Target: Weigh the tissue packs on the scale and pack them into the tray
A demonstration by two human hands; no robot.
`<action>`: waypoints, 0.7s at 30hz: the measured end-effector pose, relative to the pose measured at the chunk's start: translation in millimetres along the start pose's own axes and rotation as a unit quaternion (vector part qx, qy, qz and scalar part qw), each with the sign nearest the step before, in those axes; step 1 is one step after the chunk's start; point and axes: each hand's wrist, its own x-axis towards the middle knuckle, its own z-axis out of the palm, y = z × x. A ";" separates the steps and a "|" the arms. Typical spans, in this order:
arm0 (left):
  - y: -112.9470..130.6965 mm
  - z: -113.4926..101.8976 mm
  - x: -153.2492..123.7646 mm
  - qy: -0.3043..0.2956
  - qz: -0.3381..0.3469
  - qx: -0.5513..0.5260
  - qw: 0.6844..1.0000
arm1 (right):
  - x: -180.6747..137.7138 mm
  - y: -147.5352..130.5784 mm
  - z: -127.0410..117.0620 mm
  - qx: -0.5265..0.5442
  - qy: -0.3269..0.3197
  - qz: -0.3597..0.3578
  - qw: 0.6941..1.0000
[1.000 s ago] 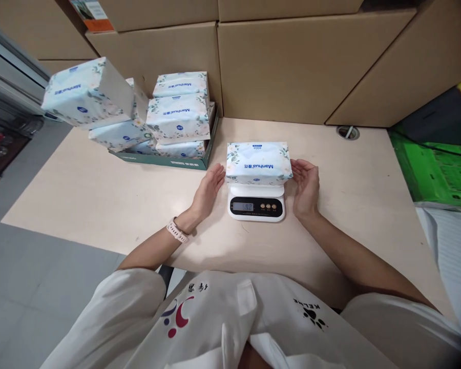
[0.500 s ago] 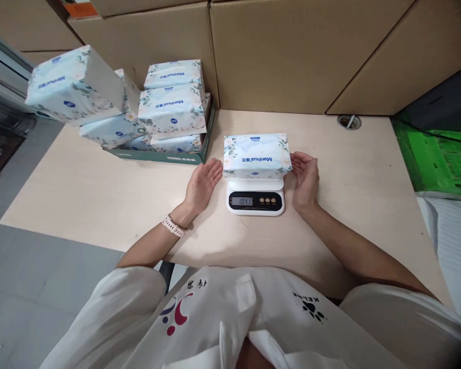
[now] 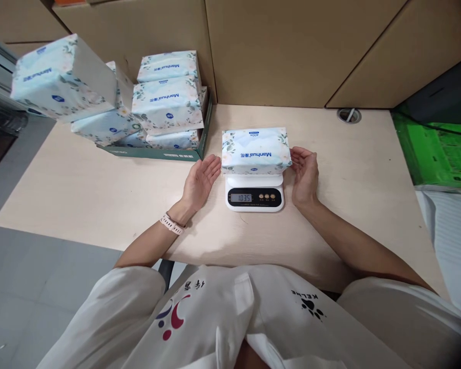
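Note:
A pale blue floral tissue pack lies on a small white kitchen scale whose display reads 1035. My left hand rests on the table just left of the pack, palm turned toward it, fingers stretched out and holding nothing. My right hand sits at the pack's right end, fingers slightly curled and open, its fingertips close to or barely touching the wrapper.
A green tray at the back left holds several stacked tissue packs, one jutting out to the left. Cardboard boxes line the back of the beige table. A green crate and a cable hole are at the right.
Both hands have drawn slightly away from the pack's ends, the left palm opening. The scale reading changed and now shows 1035.

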 end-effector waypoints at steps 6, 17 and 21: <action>-1.1 -1.6 1.5 0.000 0.003 0.006 1.000 | -1.8 -1.2 -0.5 -0.007 -0.008 -0.005 1.000; 0.4 -1.0 0.4 0.003 -0.006 -0.021 1.000 | -0.6 2.4 -0.5 0.003 -0.012 -0.009 1.000; -0.4 -2.2 1.8 0.003 -0.003 -0.018 1.000 | -0.4 4.0 -1.3 0.007 -0.010 -0.016 1.000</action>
